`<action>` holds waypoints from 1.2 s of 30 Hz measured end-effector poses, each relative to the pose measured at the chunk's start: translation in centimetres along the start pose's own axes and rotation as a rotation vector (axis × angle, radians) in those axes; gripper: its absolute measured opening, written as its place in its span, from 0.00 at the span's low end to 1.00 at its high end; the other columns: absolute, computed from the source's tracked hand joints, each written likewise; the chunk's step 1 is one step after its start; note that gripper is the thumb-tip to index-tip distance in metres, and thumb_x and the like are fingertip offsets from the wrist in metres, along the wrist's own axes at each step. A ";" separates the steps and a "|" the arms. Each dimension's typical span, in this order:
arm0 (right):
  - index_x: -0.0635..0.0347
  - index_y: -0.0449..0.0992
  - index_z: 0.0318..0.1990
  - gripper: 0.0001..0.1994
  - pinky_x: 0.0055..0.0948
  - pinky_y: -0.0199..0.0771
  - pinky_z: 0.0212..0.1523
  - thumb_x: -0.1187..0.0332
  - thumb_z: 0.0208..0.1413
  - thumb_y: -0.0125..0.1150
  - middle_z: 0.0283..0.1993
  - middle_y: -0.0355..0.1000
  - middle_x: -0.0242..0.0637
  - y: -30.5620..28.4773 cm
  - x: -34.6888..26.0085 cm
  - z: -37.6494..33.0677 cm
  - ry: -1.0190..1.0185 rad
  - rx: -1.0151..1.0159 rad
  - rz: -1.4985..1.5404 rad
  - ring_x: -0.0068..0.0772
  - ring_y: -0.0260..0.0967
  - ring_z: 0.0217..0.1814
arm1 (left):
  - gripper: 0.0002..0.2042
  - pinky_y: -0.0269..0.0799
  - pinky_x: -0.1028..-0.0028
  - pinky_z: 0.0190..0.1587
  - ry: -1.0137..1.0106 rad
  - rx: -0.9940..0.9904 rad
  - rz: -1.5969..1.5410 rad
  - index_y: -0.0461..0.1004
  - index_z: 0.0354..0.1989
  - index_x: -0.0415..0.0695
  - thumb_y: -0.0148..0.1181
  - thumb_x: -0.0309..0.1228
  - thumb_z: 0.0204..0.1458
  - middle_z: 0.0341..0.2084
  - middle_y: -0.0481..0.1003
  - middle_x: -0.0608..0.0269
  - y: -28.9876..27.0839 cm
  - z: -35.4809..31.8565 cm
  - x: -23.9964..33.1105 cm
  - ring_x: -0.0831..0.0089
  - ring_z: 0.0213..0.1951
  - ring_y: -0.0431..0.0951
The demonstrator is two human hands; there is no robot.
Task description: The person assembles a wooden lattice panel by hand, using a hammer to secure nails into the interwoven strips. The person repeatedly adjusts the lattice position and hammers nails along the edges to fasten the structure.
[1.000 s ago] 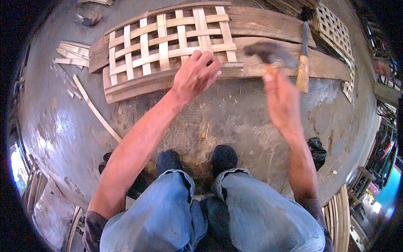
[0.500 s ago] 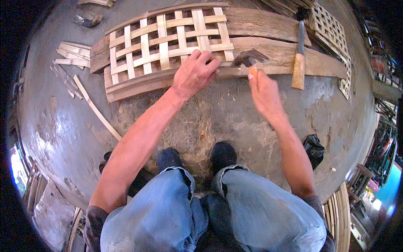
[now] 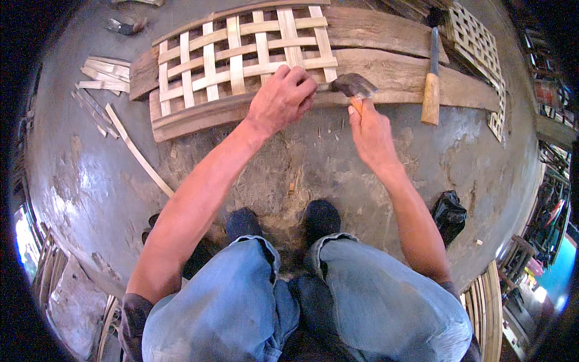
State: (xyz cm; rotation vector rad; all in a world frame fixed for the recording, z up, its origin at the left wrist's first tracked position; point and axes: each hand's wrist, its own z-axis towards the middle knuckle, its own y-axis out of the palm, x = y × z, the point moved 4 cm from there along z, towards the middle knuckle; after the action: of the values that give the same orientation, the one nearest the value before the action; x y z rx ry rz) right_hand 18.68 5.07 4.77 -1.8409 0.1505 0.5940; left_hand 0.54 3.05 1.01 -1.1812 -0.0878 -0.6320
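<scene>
A lattice panel (image 3: 236, 53) of pale woven strips lies over the thick wooden boards (image 3: 386, 68), with a wooden rail (image 3: 199, 119) along its near edge. My left hand (image 3: 282, 98) is closed at that rail, fingers pressed together by the panel's near right corner. Whatever it pinches is hidden behind the fingers. My right hand (image 3: 374, 136) grips a claw hammer (image 3: 348, 85) by its orange handle. The dark head is just right of my left hand, close to the rail's right end.
On the boards at right rests a knife (image 3: 430, 99) with a wooden handle. Another woven panel (image 3: 476, 51) leans at far right. Loose strips (image 3: 105, 75) and one long strip (image 3: 139, 151) lie on the floor at left. A black bag (image 3: 449, 216) sits beside my right forearm.
The hammer and my right hand have shifted a little left, bringing the head nearer my left hand. My left hand stays at the rail.
</scene>
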 end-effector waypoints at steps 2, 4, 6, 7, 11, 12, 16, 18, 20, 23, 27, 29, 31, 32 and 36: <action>0.66 0.69 0.41 0.13 0.51 0.69 0.35 0.63 0.65 0.47 0.32 0.72 0.59 -1.8 0.0 0.1 -0.144 0.122 0.096 0.63 0.71 0.37 | 0.08 0.71 0.67 0.43 -0.001 0.006 0.003 0.70 0.35 0.46 0.61 0.29 0.47 0.33 0.68 0.61 0.2 0.3 -0.2 0.62 0.37 0.69; 0.67 0.68 0.41 0.13 0.52 0.68 0.35 0.63 0.64 0.48 0.32 0.72 0.61 -3.6 -1.7 -0.6 -0.164 0.223 0.167 0.66 0.70 0.37 | 0.08 0.71 0.67 0.42 -0.010 0.029 0.003 0.70 0.35 0.46 0.61 0.29 0.47 0.33 0.68 0.61 0.0 -0.2 -0.3 0.62 0.37 0.69; 0.67 0.68 0.41 0.13 0.52 0.67 0.34 0.63 0.64 0.49 0.32 0.72 0.61 -1.2 -1.0 0.1 -0.077 0.080 0.055 0.66 0.70 0.37 | 0.08 0.71 0.66 0.42 -0.010 0.021 -0.003 0.70 0.35 0.46 0.61 0.29 0.47 0.33 0.68 0.61 0.1 -0.2 -0.4 0.62 0.37 0.69; 0.67 0.68 0.41 0.13 0.52 0.67 0.34 0.63 0.64 0.49 0.32 0.71 0.61 -0.6 -0.7 0.4 -0.031 0.014 -0.004 0.65 0.70 0.37 | 0.08 0.71 0.66 0.42 -0.005 0.021 -0.008 0.70 0.34 0.46 0.61 0.29 0.47 0.33 0.68 0.61 0.2 0.0 -0.3 0.62 0.37 0.69; 0.67 0.68 0.41 0.12 0.54 0.71 0.34 0.65 0.62 0.50 0.30 0.72 0.61 -2.4 -1.6 -0.4 -0.190 0.233 0.193 0.65 0.72 0.37 | 0.08 0.72 0.66 0.41 -0.022 0.009 -0.004 0.71 0.34 0.46 0.62 0.29 0.46 0.33 0.68 0.60 0.0 -0.5 -0.7 0.62 0.37 0.69; 0.67 0.68 0.41 0.12 0.54 0.71 0.33 0.65 0.63 0.50 0.30 0.72 0.61 -2.0 -0.9 -0.1 -0.149 0.148 0.127 0.65 0.71 0.36 | 0.08 0.72 0.66 0.41 -0.018 0.008 -0.002 0.71 0.34 0.46 0.62 0.29 0.47 0.33 0.68 0.60 0.1 -0.3 -0.4 0.62 0.37 0.69; 0.67 0.69 0.42 0.12 0.56 0.70 0.32 0.64 0.63 0.49 0.28 0.72 0.59 -1.0 0.2 -0.2 -0.136 0.136 0.077 0.66 0.71 0.33 | 0.08 0.72 0.66 0.41 -0.019 -0.011 -0.016 0.70 0.34 0.45 0.62 0.28 0.46 0.33 0.69 0.60 0.3 -0.1 0.0 0.61 0.37 0.69; 0.66 0.69 0.43 0.13 0.54 0.70 0.33 0.63 0.63 0.48 0.30 0.73 0.58 -1.1 0.0 -0.2 -0.138 0.113 0.083 0.65 0.71 0.35 | 0.08 0.72 0.65 0.41 -0.006 0.014 0.005 0.70 0.33 0.44 0.62 0.29 0.47 0.33 0.69 0.60 -0.1 0.2 -0.3 0.61 0.37 0.70; 0.67 0.69 0.45 0.15 0.51 0.69 0.37 0.62 0.64 0.48 0.34 0.72 0.58 -1.3 0.5 0.5 -0.072 -0.063 0.007 0.64 0.71 0.39 | 0.08 0.71 0.63 0.43 -0.076 -0.020 0.004 0.70 0.34 0.44 0.61 0.31 0.49 0.33 0.69 0.60 -0.3 0.1 0.4 0.59 0.38 0.70; 0.63 0.69 0.51 0.15 0.51 0.69 0.40 0.62 0.64 0.47 0.39 0.72 0.58 -2.3 0.6 -2.6 -0.245 0.165 0.104 0.62 0.70 0.42 | 0.09 0.72 0.61 0.45 -0.049 0.000 -0.128 0.71 0.36 0.44 0.60 0.34 0.51 0.36 0.70 0.60 -0.4 -1.2 -1.5 0.59 0.41 0.71; 0.59 0.70 0.51 0.15 0.50 0.70 0.39 0.60 0.63 0.50 0.42 0.73 0.52 1.3 8.0 -7.4 -0.069 0.197 -0.026 0.61 0.70 0.41 | 0.11 0.72 0.64 0.49 -0.104 0.111 0.002 0.75 0.40 0.46 0.62 0.33 0.49 0.40 0.76 0.58 -6.5 -1.4 -3.9 0.61 0.45 0.75; 0.59 0.71 0.49 0.15 0.50 0.70 0.39 0.60 0.62 0.52 0.41 0.72 0.52 2.2 9.1 -8.7 0.055 0.072 0.022 0.60 0.70 0.41 | 0.13 0.72 0.65 0.47 -0.225 0.321 0.036 0.76 0.40 0.43 0.65 0.27 0.43 0.39 0.77 0.57 -11.2 -2.7 -9.0 0.60 0.44 0.76; 0.59 0.71 0.48 0.14 0.48 0.71 0.40 0.61 0.60 0.55 0.40 0.71 0.49 3.5 10.3 -9.7 -0.005 0.124 -0.031 0.57 0.70 0.41 | 0.11 0.73 0.64 0.44 -0.471 0.379 0.051 0.77 0.41 0.43 0.61 0.27 0.46 0.38 0.77 0.54 -15.1 -5.7 -15.7 0.58 0.38 0.78; 0.59 0.71 0.47 0.14 0.47 0.71 0.41 0.61 0.59 0.56 0.40 0.70 0.48 4.0 10.5 -9.9 -0.034 0.153 -0.059 0.55 0.70 0.41 | 0.10 0.72 0.64 0.43 -0.606 0.390 0.203 0.76 0.41 0.43 0.58 0.29 0.51 0.36 0.77 0.53 -16.8 -7.4 -17.9 0.59 0.38 0.78; 0.59 0.73 0.43 0.13 0.45 0.70 0.44 0.61 0.56 0.59 0.40 0.70 0.44 1.2 6.6 -7.1 -0.261 0.346 -0.210 0.50 0.70 0.41 | 0.12 0.72 0.66 0.43 -0.918 0.160 0.092 0.77 0.41 0.41 0.55 0.36 0.56 0.34 0.79 0.53 -19.3 -12.1 -22.3 0.61 0.38 0.79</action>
State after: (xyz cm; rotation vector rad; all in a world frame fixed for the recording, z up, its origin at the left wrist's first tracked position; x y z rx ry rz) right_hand 26.18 -0.61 2.32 -1.4106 -0.1086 0.6116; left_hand -30.67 -2.82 3.73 -1.2292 -0.8367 0.0411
